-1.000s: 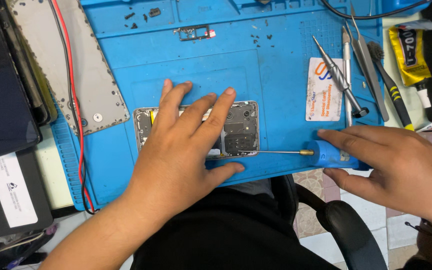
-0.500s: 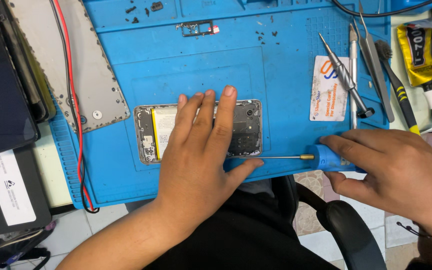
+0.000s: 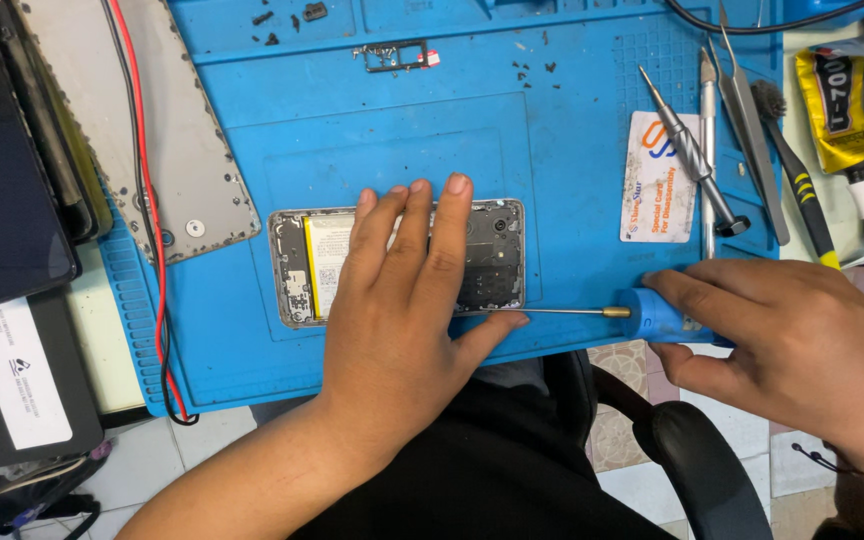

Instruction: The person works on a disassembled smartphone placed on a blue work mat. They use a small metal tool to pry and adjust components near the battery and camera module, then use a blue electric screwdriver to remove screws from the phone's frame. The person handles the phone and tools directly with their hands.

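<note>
An opened phone point(image 3: 302, 262) with its back cover off lies flat on a blue repair mat point(image 3: 372, 130). My left hand point(image 3: 397, 310) rests flat on top of the phone, fingers together and pointing away, hiding most of its middle. My right hand point(image 3: 802, 350) grips the blue handle of a screwdriver point(image 3: 592, 312) at the mat's near right edge. The thin metal shaft runs left, and its tip meets the phone's lower right edge beside my left thumb.
On the mat's right side lie a white card point(image 3: 657, 178), a small metal screwdriver point(image 3: 692, 150), tweezers point(image 3: 752, 120) and a brush point(image 3: 797, 170). A yellow glue tube point(image 3: 837, 110) lies beyond. A grey metal plate point(image 3: 142, 130) with a red wire point(image 3: 147, 200) sits at the left, beside dark devices point(image 3: 7, 180).
My left hand has slid right along the phone and its fingers have closed together, uncovering the phone's left part. The right hand with the screwdriver has barely moved.
</note>
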Available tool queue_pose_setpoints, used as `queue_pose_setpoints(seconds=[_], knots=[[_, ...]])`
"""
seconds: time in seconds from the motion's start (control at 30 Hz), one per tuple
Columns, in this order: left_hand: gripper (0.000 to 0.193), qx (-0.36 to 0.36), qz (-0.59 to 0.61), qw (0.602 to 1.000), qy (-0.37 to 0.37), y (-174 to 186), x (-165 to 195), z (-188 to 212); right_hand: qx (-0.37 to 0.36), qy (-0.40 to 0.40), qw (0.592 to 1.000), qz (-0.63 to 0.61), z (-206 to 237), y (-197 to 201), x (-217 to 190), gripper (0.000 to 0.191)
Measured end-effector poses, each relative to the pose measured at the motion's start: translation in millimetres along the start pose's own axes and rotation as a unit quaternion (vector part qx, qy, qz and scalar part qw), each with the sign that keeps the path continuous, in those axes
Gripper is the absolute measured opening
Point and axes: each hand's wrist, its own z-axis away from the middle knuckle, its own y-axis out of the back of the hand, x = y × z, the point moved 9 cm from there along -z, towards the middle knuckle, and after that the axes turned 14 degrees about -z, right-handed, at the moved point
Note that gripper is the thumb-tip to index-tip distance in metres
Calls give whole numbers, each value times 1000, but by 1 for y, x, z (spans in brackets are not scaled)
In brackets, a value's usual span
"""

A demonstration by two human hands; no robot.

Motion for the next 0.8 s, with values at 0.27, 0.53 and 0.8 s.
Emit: queue_pose_setpoints(seconds=[0.27,0.53,0.8], knots=[[101,1,5,1000,5,-1,0,1,-4,2,1000,12,0,-2,3,51],[102,1,-4,1000,4,-2,1,2,-10,-6,999,32,0,-6,3,53],[102,1,1,1000,7,-2,1,2,6,7,1000,22,2,-3,-1,51]])
